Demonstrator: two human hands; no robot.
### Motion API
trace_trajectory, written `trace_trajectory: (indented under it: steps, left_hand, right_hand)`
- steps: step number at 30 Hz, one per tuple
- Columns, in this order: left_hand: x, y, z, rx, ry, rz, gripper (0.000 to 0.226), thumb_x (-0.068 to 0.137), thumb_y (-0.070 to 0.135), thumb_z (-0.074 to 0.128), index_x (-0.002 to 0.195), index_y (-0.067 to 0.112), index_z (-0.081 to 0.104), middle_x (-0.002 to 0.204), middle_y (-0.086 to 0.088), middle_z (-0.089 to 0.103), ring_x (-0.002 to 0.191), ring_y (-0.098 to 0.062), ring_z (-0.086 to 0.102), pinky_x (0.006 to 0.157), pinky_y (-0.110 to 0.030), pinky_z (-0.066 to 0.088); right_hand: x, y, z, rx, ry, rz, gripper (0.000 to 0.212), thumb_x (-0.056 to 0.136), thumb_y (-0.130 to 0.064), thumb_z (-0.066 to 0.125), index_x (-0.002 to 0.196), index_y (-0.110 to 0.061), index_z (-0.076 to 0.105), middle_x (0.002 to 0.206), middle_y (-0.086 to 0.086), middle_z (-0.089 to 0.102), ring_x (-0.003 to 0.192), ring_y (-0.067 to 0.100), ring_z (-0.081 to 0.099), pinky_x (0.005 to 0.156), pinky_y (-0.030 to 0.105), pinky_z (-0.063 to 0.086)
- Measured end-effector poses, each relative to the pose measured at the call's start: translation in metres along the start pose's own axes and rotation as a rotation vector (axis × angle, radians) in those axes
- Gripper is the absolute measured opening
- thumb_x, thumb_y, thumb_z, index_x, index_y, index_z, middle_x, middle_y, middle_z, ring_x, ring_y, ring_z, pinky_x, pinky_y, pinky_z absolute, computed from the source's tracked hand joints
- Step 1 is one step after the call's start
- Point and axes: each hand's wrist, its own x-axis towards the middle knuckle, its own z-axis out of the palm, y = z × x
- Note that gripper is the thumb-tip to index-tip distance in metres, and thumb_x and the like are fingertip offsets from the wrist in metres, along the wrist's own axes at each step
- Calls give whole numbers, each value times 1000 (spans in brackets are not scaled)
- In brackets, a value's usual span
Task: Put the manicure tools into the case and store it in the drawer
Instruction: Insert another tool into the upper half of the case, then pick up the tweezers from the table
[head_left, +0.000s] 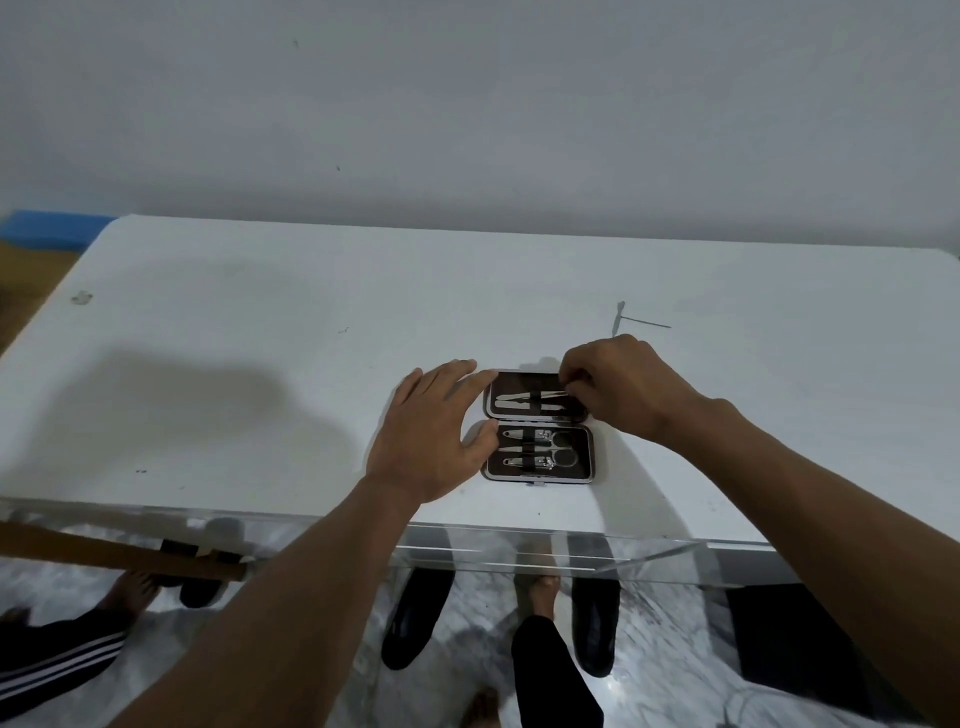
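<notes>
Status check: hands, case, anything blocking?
Left hand flat against the case left edge. Right hand pinching a slim tool in the far half. Case open, near half loaded. No obstruction in view.

One open case (586, 467) on one white table (260, 312). Its near half has two nail clippers (524, 434) and one pair of scissors (565, 457); its far half has one flat file (511, 400) and one thin tool (551, 393). Two hands: left hand (431, 441), right hand (623, 389). One clear drawer (571, 561)
</notes>
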Motion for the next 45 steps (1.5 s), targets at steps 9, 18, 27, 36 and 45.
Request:
trace_trajectory:
  steps: [9,18,27,36,45]
  left_hand:
    - [1,0,1,6,-2,2,55,90,46,46,143,33,40,148,7,43,138,-11,34,118,-40,19]
    - [0,0,-1,-13,-8,-5,55,89,46,43,142,34,40,148,8,43,138,-11,33,118,-41,20]
    - [0,1,-2,-22,-8,-4,55,88,47,44,141,33,41,147,8,44,138,-11,35,118,-42,22]
    - [0,1,-4,-19,-13,-7,56,87,49,42,141,33,42,147,8,44,137,-11,36,118,-40,20]
    - [0,2,-4,-18,-4,-6,55,87,48,44,140,33,42,146,8,45,137,-11,37,118,-41,22]
  right_hand:
    - [19,44,-2,-88,208,281,19,85,-2,46,86,0,65,87,19,69,79,39,63,67,34,48]
    - [44,56,-7,-72,177,311,25,81,3,53,102,-2,66,100,21,68,92,42,62,80,41,53]
    - [58,49,-5,-74,63,274,19,80,2,59,92,-6,72,97,19,70,87,37,65,77,35,55]
    - [61,41,-1,-65,51,245,13,88,-9,61,95,-1,69,99,20,69,93,36,62,74,33,42]
    - [56,52,-8,-103,39,204,28,84,-3,55,103,-17,71,105,14,70,93,36,64,77,34,51]
